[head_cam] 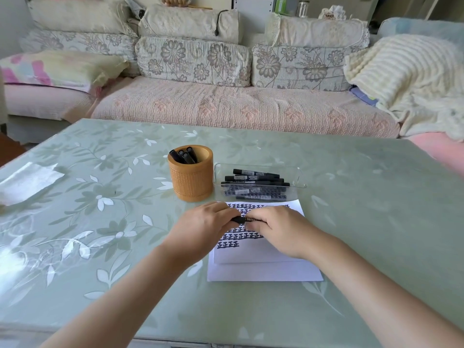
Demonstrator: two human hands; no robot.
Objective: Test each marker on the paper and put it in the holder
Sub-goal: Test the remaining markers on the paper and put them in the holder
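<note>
Head view: I hold one marker level over the paper, its long axis running left to right between my hands. My left hand curls its fingers on one end and my right hand pinches the barrel. The holder stands just beyond my left hand, the nearer one.

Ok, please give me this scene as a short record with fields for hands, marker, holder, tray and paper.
left hand: grips one end of the black marker
right hand: grips its other end
marker position: level, above the paper
holder: brown, upright, standing markers inside
tray: clear, right of the holder, lying markers inside
paper marks: rows of black marks
</note>
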